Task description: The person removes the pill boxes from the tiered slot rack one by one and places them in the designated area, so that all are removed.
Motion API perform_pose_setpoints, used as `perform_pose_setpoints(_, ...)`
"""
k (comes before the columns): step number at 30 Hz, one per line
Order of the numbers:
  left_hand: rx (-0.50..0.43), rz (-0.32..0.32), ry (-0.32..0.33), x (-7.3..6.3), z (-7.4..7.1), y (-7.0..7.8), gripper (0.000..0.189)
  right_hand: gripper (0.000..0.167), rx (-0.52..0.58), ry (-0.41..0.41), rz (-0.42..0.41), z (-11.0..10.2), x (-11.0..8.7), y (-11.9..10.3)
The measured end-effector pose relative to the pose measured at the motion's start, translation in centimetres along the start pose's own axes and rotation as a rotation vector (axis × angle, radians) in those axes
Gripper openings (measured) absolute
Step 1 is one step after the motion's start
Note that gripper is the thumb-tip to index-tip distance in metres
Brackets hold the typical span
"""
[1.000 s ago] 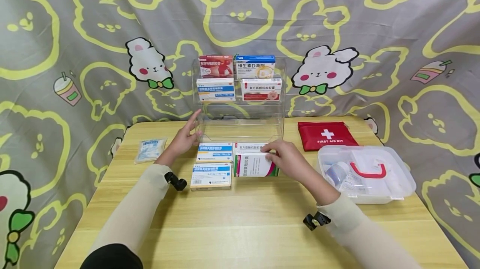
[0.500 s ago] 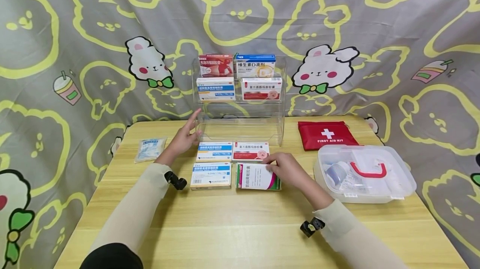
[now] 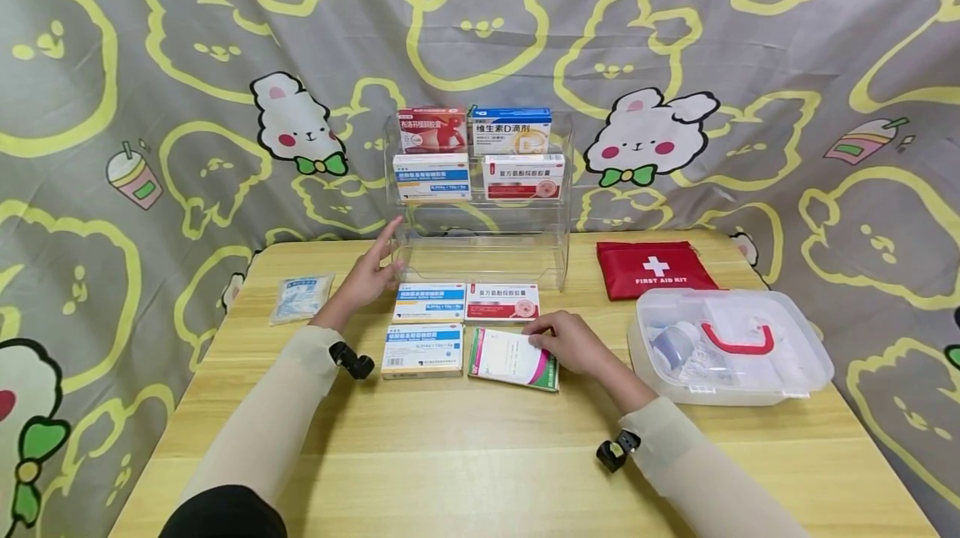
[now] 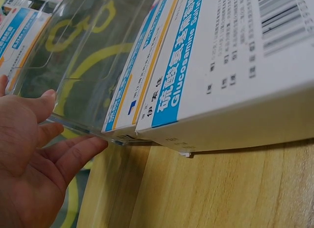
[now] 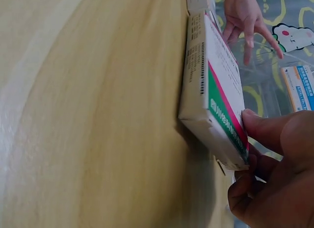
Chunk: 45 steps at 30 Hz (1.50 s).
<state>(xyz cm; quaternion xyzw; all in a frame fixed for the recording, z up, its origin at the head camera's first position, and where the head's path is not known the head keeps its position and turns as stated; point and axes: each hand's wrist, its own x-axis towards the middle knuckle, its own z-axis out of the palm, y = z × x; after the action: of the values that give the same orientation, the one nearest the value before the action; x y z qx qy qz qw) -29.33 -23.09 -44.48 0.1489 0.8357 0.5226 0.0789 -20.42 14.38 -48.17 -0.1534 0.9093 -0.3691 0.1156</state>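
My right hand (image 3: 573, 344) pinches the far right corner of a white, green and magenta medicine box (image 3: 510, 357), thumb on top in the right wrist view. That box lies slightly turned at the tabletop, in front of a red-and-white medicine box (image 3: 502, 302). At the left side of a clear acrylic rack (image 3: 480, 258), my left hand (image 3: 369, 275) touches the edge with its fingers extended. Two blue-and-white glucosamine boxes, one behind (image 3: 429, 303) and one in front (image 3: 422, 350), lie beside the green one.
Upper rack tiers hold a red box (image 3: 432, 131), a vitamin D box (image 3: 512, 133), and two more boxes. Right of the rack are a red first aid pouch (image 3: 654, 271) and a clear lidded case (image 3: 731, 346). A small white packet (image 3: 302, 300) lies at left.
My right hand has brought the green-and-white box from over the red-and-white one toward the front, down beside the glucosamine box, and turned it slightly. The left hand has stayed at the rack.
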Motion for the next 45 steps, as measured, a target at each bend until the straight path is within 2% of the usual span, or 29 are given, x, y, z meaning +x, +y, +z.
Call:
perform_pose_setpoints(7,-0.006,0.01,0.013,1.3,0.0,-3.1,0.081,0.017,0.008,-0.032,0.001,0.5,0.5,0.5)
perform_pose_setpoints(10,0.002,0.033,0.02,1.5,0.0,-3.6,0.081,0.017,0.014,-0.038,0.018,0.6,0.7,0.6)
perform_pose_setpoints(15,0.018,0.042,0.025,1.3,-0.1,-3.7,0.082,0.016,0.007,-0.018,0.017,0.7,0.5,0.6)
perform_pose_setpoints(20,0.012,0.024,0.026,1.3,-0.1,-3.6,0.083,0.023,0.035,0.046,0.013,0.7,-0.5,0.0)
perform_pose_setpoints(25,0.011,0.015,0.025,1.4,0.1,-3.6,0.084,0.033,0.021,0.073,-0.064,1.3,-2.5,-0.5)
perform_pose_setpoints(33,0.043,0.044,0.045,1.2,0.2,-3.4,0.085,0.034,-0.075,0.083,-0.197,2.5,-5.2,-0.2)
perform_pose_setpoints(45,0.023,0.021,0.025,1.2,0.0,-3.1,0.083,0.029,-0.152,0.089,-0.275,2.7,-5.2,0.4)
